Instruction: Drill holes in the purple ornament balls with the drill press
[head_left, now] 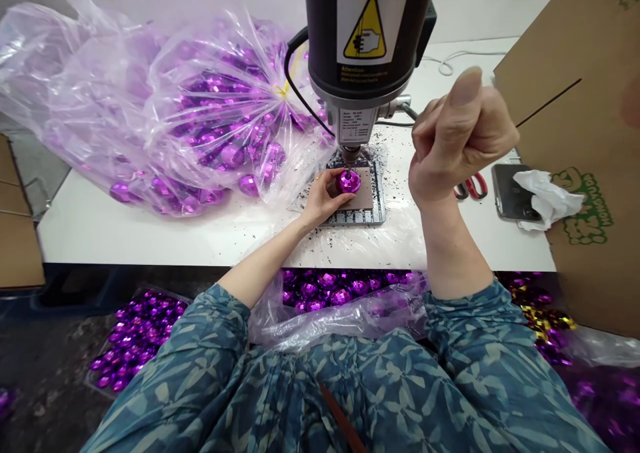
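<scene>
A black drill press (pixel 367 83) stands at the top centre over a metal base (pixel 379 203). On the base lies a brown board (pixel 365 196) bearing a shiny purple faceted ball (pixel 349 181), directly under the drill chuck. My left hand (pixel 323 196) pinches this ball from its left side between thumb and fingers. Raised to the right of the press, my right hand (pixel 457 129) is closed at the end of the press's lever (pixel 409 109); most of what it grips is hidden behind the fingers. Dark shavings are scattered around the base.
A large clear bag (pixel 210 119) of purple balls lies on the white table (pixel 150 239) at left. Red-handled scissors (pixel 473 186), a dark phone-like object (pixel 510 191) and crumpled tissue (pixel 550 198) are at right, beside a cardboard box (pixel 590 106). More balls (pixel 340 286) sit below the table's edge.
</scene>
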A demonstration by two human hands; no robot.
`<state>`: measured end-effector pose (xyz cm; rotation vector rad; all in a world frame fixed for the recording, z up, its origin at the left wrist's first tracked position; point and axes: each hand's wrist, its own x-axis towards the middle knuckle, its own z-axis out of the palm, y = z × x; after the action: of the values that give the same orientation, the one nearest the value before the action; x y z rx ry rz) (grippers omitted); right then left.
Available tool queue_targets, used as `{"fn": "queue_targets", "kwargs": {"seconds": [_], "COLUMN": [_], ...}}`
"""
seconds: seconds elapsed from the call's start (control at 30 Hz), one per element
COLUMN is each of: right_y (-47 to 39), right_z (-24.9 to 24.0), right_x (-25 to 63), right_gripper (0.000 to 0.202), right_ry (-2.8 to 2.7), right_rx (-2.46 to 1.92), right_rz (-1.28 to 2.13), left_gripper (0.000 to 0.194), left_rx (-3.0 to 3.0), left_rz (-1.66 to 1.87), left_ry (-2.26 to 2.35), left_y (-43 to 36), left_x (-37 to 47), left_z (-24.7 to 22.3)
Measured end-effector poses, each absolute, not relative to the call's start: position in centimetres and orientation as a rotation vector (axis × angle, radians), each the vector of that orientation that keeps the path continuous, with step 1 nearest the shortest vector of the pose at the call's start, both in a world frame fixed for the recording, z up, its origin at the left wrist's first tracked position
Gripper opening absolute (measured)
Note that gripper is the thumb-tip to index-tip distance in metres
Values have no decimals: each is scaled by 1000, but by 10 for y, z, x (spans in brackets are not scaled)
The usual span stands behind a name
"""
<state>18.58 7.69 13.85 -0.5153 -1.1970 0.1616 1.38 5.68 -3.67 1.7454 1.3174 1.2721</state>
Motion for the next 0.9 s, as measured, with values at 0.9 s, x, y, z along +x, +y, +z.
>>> {"fn": "queue_targets", "kwargs": {"seconds": [0.9], "right_y": [99], "right_z": [215], "right_x": [174], "right_gripper": [53], "right_ry": [-1076], "right_rx": [-611], "right_rz": [563], "left_gripper": [53], "left_rx": [1736], "left_rz": [1242], "left_ry": [1529], "left_y": [47], "left_x": [24], "left_z": [-7]}}
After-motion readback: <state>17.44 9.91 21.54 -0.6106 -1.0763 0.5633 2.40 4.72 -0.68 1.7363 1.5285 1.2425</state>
